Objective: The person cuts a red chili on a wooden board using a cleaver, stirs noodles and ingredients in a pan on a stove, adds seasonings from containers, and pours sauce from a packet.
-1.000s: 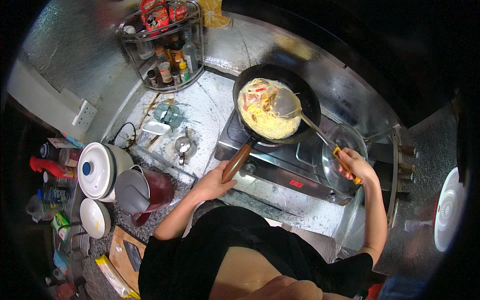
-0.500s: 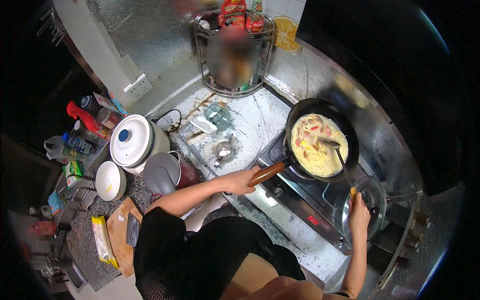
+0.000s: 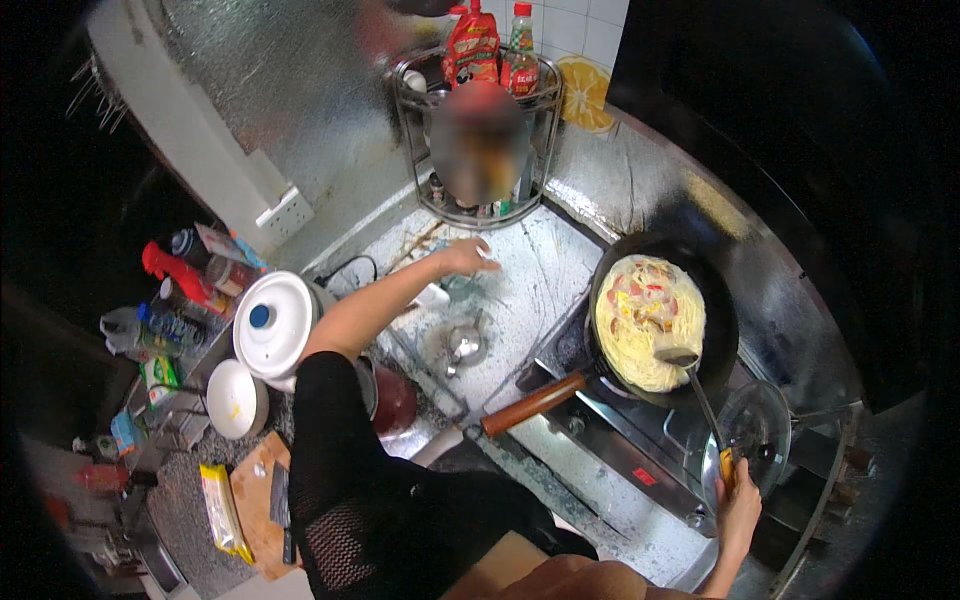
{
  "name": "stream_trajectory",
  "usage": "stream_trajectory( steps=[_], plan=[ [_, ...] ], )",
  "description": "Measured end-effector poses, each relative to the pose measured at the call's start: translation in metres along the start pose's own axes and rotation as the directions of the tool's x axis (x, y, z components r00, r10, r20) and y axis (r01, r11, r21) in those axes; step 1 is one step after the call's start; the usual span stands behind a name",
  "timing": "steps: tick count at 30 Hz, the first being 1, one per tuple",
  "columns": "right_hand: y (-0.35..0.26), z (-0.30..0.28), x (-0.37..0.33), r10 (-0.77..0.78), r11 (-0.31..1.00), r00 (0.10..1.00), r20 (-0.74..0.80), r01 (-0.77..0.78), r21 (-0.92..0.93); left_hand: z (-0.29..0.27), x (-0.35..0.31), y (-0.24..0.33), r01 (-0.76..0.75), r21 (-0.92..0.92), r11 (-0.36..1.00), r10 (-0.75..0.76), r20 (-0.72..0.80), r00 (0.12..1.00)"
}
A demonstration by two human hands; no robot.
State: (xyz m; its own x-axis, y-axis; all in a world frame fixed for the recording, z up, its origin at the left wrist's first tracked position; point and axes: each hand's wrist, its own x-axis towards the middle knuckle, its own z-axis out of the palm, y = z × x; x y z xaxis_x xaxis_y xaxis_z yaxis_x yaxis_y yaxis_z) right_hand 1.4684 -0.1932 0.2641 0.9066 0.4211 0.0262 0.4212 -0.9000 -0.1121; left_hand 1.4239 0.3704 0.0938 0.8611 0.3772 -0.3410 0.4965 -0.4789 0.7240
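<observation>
My left hand [image 3: 467, 258] is stretched over the white counter, with some fingers extended and no held thing visible. Just below it are a small clear glass container [image 3: 464, 292], partly covered, and a white spoon-like piece [image 3: 430, 297]. A small metal pot [image 3: 463, 344] stands nearer me. On the stove, a dark wok [image 3: 722, 300] with a wooden handle [image 3: 535, 403] holds noodles [image 3: 640, 345] in pale liquid with pink and red pieces. My right hand [image 3: 738, 502] is closed round the yellow grip of a ladle [image 3: 678, 355], whose bowl rests at the noodles' near right edge.
A glass lid [image 3: 755, 425] lies beside the ladle handle. Behind the counter stands a metal rack [image 3: 405, 130] with sauce bottles [image 3: 521, 50]. To the left are a white lidded pot [image 3: 285, 325], a white bowl [image 3: 238, 400], and a cutting board [image 3: 250, 500] with a knife [image 3: 281, 500].
My left hand has let go of the wok handle and moved up and left over the counter. The ladle's bowl has shifted from mid-noodles to their near right edge.
</observation>
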Motion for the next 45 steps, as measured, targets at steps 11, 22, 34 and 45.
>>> stream_trajectory(
  steps=[11,22,34,45],
  plan=[
    [-0.007,0.004,0.012,0.246,0.967,0.953,0.179,-0.255,0.028,-0.075,0.21,-0.089,-0.024,-0.37,0.929,-0.278,-0.738,0.615],
    [-0.022,0.015,0.017,0.196,0.974,0.978,0.077,-0.203,0.1,-0.069,0.195,-0.062,-0.237,-0.247,0.94,-0.105,-0.867,0.486],
    [-0.014,0.009,0.039,-0.119,0.986,0.988,-0.096,0.129,0.103,-0.069,0.013,0.098,-0.668,0.106,0.737,0.492,-0.761,0.422],
    [-0.187,-0.037,0.142,-0.439,0.575,0.869,-0.23,0.468,0.671,0.037,-0.123,0.226,-0.748,0.024,0.664,0.741,-0.161,0.652]
  ],
)
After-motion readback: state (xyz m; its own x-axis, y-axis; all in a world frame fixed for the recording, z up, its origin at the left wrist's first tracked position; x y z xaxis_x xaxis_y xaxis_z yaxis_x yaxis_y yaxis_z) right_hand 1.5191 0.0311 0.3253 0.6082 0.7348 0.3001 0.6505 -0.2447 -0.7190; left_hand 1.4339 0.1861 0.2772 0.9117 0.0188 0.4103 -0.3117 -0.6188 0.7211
